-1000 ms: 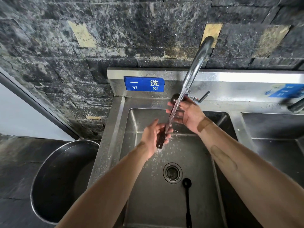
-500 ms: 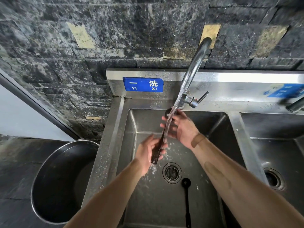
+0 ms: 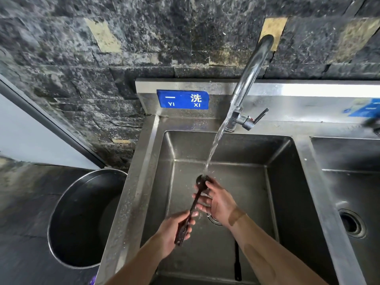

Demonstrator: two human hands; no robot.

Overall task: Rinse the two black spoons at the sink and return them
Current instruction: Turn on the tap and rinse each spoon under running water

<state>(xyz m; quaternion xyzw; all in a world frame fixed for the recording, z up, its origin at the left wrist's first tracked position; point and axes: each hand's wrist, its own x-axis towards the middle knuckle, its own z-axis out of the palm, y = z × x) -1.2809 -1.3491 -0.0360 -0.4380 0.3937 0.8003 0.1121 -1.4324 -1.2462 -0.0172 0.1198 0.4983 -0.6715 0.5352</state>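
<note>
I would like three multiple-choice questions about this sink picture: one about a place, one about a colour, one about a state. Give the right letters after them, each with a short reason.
1. Where does the second black spoon lie?
A. in the round metal tub
B. on the floor of the left basin
C. in the right basin

2. What colour is the sign on the backsplash?
A. red
B. green
C. blue

3. What is the state of the tap?
A. running
B. shut off
C. removed

Answers:
1 B: its handle shows on the left basin floor, near the right forearm.
2 C: blue with white characters.
3 A: the water stream falls onto the bowl of the held spoon, gripped by the left hand, the right hand at its bowl.
</note>
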